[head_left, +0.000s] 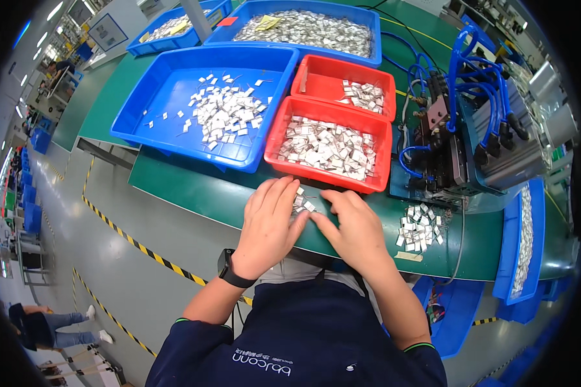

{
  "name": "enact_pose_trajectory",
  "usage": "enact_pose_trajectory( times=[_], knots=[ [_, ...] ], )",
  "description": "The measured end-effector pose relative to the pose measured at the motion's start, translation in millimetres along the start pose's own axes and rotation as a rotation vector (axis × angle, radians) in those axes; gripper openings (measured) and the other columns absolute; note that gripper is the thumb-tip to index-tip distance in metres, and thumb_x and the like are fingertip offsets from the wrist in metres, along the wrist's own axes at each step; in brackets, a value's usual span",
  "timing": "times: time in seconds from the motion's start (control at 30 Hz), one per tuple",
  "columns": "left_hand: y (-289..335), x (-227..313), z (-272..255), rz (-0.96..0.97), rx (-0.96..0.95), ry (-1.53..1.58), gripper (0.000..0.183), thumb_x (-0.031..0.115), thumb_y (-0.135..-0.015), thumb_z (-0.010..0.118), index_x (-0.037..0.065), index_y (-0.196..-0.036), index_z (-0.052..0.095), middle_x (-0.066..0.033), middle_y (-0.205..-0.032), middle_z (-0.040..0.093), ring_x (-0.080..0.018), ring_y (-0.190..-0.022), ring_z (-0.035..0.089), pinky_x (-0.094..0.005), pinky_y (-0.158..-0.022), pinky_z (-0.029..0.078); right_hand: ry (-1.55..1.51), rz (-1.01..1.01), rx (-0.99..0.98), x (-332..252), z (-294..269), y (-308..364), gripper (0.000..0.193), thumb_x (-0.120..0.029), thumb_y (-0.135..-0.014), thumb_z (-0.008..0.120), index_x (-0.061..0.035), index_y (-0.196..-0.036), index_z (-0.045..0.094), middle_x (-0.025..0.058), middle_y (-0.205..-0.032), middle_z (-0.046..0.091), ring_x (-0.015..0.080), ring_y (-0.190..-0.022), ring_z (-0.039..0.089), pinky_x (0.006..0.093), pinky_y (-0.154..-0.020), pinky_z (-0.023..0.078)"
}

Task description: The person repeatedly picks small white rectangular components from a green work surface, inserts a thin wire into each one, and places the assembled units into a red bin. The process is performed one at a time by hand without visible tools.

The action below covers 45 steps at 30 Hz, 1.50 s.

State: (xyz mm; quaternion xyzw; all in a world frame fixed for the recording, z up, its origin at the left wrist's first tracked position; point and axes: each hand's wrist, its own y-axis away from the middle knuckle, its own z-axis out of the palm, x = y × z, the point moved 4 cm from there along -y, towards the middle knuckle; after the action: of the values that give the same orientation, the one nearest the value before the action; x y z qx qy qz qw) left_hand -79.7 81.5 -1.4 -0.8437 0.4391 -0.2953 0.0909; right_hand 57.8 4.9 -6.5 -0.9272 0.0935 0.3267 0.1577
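Small white square parts with thin metal leads (302, 205) lie in a little heap on the green bench, between my two hands. My left hand (268, 216) rests at the heap's left side, fingers stretched out together and thumb apart, its fingertips and thumb at the parts. At the right side is my right hand (355, 227), thumb and index finger spread and pointing toward the heap. Neither hand visibly grips anything. Just beyond them stands a red bin (381, 184) full of the same parts. Another group of white parts (421, 229) is spread on the bench to the right.
Behind the near bin sits a second red bin (316, 84), partly filled. A large blue tray (155, 97) with scattered parts is at left; a fuller blue tray (377, 39) lies farther back. A machine with blue air hoses (461, 129) stands right. A blue bin (519, 245) lies beyond.
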Motion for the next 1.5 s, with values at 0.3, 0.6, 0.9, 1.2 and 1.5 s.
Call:
enact_pose_trajectory(
  times=[0.3,0.6,0.9,1.2,1.5],
  knots=[
    [-9,-1,10,0.097,0.019,-0.06,0.035,0.0,-0.075,0.064,0.002,-0.11,0.061,-0.0098,-0.104,0.057,-0.0293,-0.101,0.053,-0.041,-0.087,0.04,0.156,-0.102,0.051,5,12,-2,0.024,-0.022,-0.077,0.071,-0.0125,-0.096,0.061,0.0038,-0.088,0.051,0.0207,-0.081,0.061,0.0352,-0.059,0.052],
    [-18,-1,4,0.137,-0.015,-0.083,0.024,0.003,-0.075,0.067,0.006,-0.098,0.06,-0.0063,-0.098,0.058,-0.0265,-0.096,0.053,-0.0394,-0.085,0.038,0.213,-0.162,0.069,2,15,-4,0.025,-0.022,-0.074,0.072,-0.0109,-0.092,0.059,0.0036,-0.085,0.051,0.02,-0.079,0.061,0.0332,-0.058,0.053],
    [-16,0,8,0.227,-0.015,-0.095,0.024,0.004,-0.076,0.067,0.005,-0.098,0.06,-0.0056,-0.095,0.059,-0.0259,-0.092,0.055,-0.0387,-0.081,0.04,0.186,-0.105,-0.009,1,10,-7,0.015,-0.015,-0.082,0.062,-0.0079,-0.094,0.058,0.0063,-0.087,0.051,0.0229,-0.082,0.061,0.0357,-0.059,0.052],
    [-20,-14,-8,0.208,-0.026,0.129,0.025,0.003,-0.077,0.065,0.004,-0.102,0.062,-0.0075,-0.094,0.061,-0.027,-0.091,0.056,-0.0375,-0.079,0.042,0.22,-0.039,-0.037,-8,11,-10,0.023,-0.018,-0.079,0.069,-0.006,-0.093,0.054,0.0114,-0.091,0.053,0.0306,-0.085,0.059,0.0425,-0.067,0.05],
    [-15,-25,-35,-0.077,-0.055,0.542,0.03,-0.004,-0.091,0.049,-0.001,-0.12,0.057,-0.0095,-0.097,0.052,-0.0169,-0.085,0.055,-0.0282,-0.076,0.047,0.26,-0.022,-0.074,-3,12,-9,0.018,-0.017,-0.083,0.065,-0.0045,-0.091,0.054,0.0132,-0.09,0.053,0.0319,-0.083,0.058,0.0438,-0.066,0.049]
  ],
)
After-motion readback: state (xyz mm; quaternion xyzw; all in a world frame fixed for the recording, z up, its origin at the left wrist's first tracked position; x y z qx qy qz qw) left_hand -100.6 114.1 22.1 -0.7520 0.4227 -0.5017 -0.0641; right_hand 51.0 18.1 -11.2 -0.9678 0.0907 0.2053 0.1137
